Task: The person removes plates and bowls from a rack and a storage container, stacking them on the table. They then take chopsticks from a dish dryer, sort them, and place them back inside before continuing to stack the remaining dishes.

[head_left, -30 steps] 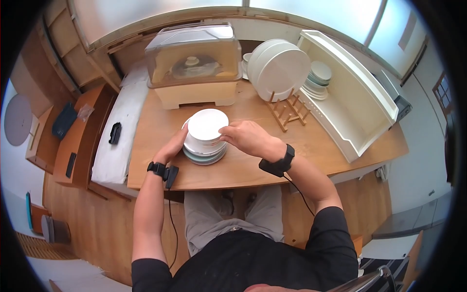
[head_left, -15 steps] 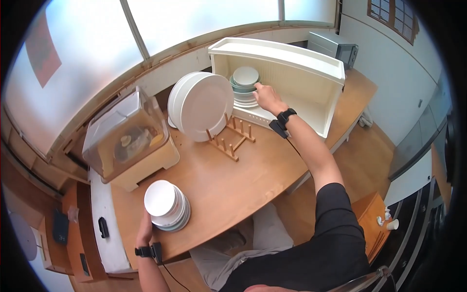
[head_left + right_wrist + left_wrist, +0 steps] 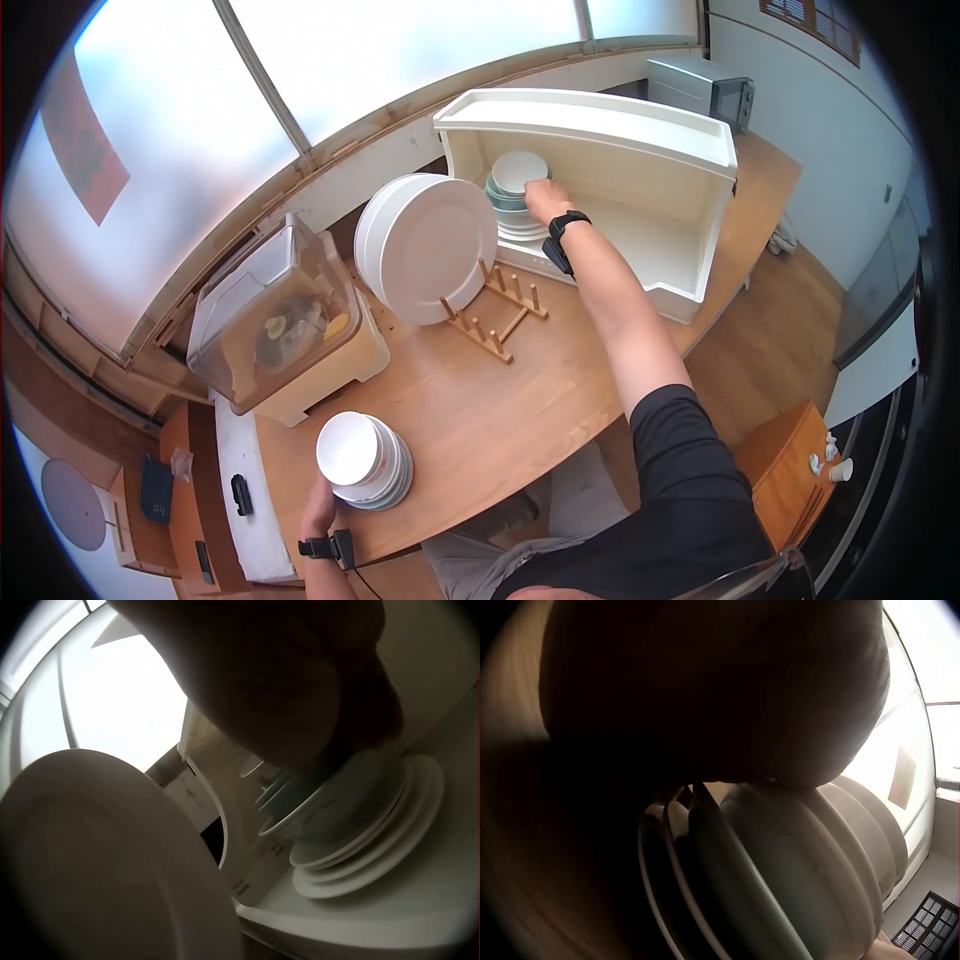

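A stack of white bowls and plates (image 3: 349,449) stands near the table's front edge. My left hand (image 3: 318,508) rests against its left side; in the left wrist view the hand (image 3: 720,690) lies dark along the rims (image 3: 810,847), most fingertips hidden. My right hand (image 3: 547,203) reaches into the white case (image 3: 640,235) and grips the right side of the pale green and white bowls (image 3: 520,173), stacked on white plates (image 3: 522,232). In the right wrist view the hand (image 3: 300,682) curls over the green bowls (image 3: 330,802), its fingertips largely hidden.
Large white plates (image 3: 437,248) stand upright by a wooden peg rack (image 3: 497,318) in mid-table. A clear-lidded container (image 3: 285,330) sits at the left. Behind the case's right end stands a grey appliance (image 3: 700,92).
The head view has swung right. My right hand has left the front stack and reached into the case, closing on the bowls there. My left hand stays at the front stack.
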Available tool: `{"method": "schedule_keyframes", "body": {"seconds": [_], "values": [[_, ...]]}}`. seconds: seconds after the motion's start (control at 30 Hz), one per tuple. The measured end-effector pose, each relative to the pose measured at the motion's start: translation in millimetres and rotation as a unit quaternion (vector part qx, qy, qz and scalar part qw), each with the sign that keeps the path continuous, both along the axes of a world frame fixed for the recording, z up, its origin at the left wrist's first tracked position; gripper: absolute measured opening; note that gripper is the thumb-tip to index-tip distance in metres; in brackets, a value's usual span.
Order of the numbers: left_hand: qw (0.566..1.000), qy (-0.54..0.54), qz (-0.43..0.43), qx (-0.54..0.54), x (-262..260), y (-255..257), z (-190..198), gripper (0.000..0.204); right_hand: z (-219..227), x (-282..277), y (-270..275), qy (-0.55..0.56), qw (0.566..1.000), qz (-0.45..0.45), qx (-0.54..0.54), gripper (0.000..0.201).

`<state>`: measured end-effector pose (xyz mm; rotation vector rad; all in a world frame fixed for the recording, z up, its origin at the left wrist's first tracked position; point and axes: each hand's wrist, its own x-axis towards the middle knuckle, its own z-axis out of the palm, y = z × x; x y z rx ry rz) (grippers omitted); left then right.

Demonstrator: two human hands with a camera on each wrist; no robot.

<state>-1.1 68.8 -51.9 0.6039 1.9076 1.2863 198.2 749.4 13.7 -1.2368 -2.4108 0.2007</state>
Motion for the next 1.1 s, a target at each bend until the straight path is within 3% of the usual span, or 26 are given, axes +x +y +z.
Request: {"method": "schedule_keyframes", "body": {"seconds": [0.3, 0.5, 0.57, 0.67, 0.73, 0.8, 0.9, 1.03, 1.1], "values": [[1.0, 0.012, 0.01, -0.003, 2, -1, -2, 0.075, 17, 14, -1, 0.174, 0.983, 0.066, -0.002, 0.024], [0.999, 0.028, -0.01, 0.033, -8, 0, -19, 0.071, 40, 62, -39, 0.261, 0.959, 0.11, 0.027, 0.024], [0.999, 0.022, -0.022, 0.039, 2, 7, -5, 0.07, 59, 88, -69, 0.216, 0.965, 0.137, 0.064, 0.024], [0.998, 0.069, -0.006, 0.012, 11, 10, 11, 0.068, 92, 122, -149, 0.293, 0.936, 0.186, -0.063, 0.019], [0.996, 0.084, -0.005, 0.014, 29, 17, 36, 0.066, 114, 137, -203, 0.243, 0.947, 0.205, -0.053, 0.014], [0.997, 0.072, 0.0, 0.03, 40, 18, 46, 0.065, 117, 139, -252, 0.246, 0.922, 0.28, -0.104, 0.011], [0.997, 0.056, 0.0, 0.046, 43, 19, 54, 0.065, 117, 121, -319, 0.194, 0.88, 0.408, -0.146, 0.009], [0.998, 0.037, -0.02, 0.051, 39, 19, 53, 0.07, 100, 66, -394, 0.154, 0.809, 0.567, -0.029, 0.01], [0.998, 0.027, -0.027, 0.048, 38, 15, 53, 0.073, 88, 37, -421, 0.148, 0.789, 0.594, -0.058, 0.012]]}}
